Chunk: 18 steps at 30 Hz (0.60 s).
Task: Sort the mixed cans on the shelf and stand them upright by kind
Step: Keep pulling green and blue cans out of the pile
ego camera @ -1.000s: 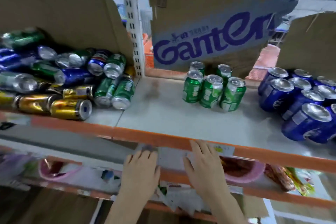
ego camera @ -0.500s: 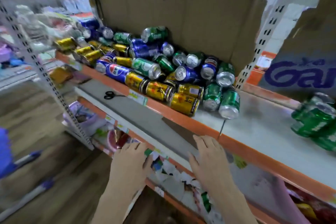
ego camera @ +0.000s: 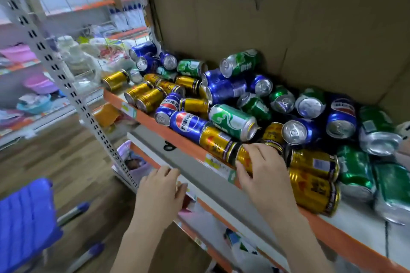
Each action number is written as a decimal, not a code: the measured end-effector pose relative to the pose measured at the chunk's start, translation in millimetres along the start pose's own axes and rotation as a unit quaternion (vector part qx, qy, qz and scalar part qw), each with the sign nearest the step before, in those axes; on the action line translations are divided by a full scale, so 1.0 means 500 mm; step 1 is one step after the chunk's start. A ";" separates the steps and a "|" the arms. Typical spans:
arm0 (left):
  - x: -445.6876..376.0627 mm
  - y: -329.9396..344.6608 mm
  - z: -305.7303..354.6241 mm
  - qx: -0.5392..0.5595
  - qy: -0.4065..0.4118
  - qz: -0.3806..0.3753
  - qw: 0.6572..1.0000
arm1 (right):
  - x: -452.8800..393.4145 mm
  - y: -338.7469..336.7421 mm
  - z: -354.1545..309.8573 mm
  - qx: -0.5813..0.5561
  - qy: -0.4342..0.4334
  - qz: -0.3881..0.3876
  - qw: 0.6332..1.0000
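Observation:
A mixed heap of cans lies on its side on the orange-edged shelf (ego camera: 177, 137): gold cans (ego camera: 315, 186), blue cans (ego camera: 188, 123) and green cans (ego camera: 233, 121), tumbled together. My right hand (ego camera: 264, 175) reaches over the shelf's front edge and curls around one gold can (ego camera: 243, 155) lying at the front of the heap, thumb on its left, fingers over its top. My left hand (ego camera: 160, 186) hovers lower down, by the edge of the shelf below, fingers relaxed and holding nothing.
A torn cardboard sheet (ego camera: 310, 40) stands behind the heap. A perforated white upright (ego camera: 66, 86) rises at the left. Black scissors (ego camera: 168, 145) lie on the grey ledge under the cans. A blue stool (ego camera: 24, 217) sits on the wooden floor at lower left.
The view has swung left from the upright green and blue cans to the mixed heap. My right hand rose from the lower shelf edge onto a gold can; the left stayed low.

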<state>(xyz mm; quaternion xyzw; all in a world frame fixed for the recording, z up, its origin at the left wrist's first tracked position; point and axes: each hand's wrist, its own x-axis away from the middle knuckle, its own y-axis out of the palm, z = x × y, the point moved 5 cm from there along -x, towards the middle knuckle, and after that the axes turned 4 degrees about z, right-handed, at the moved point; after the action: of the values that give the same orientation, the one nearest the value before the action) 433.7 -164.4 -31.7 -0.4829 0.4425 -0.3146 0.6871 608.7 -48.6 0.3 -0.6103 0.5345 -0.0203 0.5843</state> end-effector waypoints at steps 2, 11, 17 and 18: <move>-0.072 -0.018 -0.017 0.000 -0.007 0.006 1.000 | -0.069 0.015 -0.011 -0.006 0.000 0.023 1.000; -0.214 -0.017 -0.149 0.009 -0.031 0.027 0.999 | -0.251 0.140 -0.084 -0.011 -0.040 0.004 0.999; -0.310 -0.003 -0.285 0.007 -0.053 0.054 0.997 | -0.335 0.252 -0.163 -0.001 -0.054 -0.009 0.999; -0.331 0.001 -0.309 0.003 -0.048 0.061 0.997 | -0.350 0.274 -0.178 0.003 -0.052 -0.013 0.999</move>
<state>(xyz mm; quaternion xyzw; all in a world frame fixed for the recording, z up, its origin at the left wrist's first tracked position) 224.8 -81.8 -3.7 -0.4675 0.4363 -0.2498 0.7271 389.8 42.9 32.6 -0.6151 0.4956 0.0022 0.6132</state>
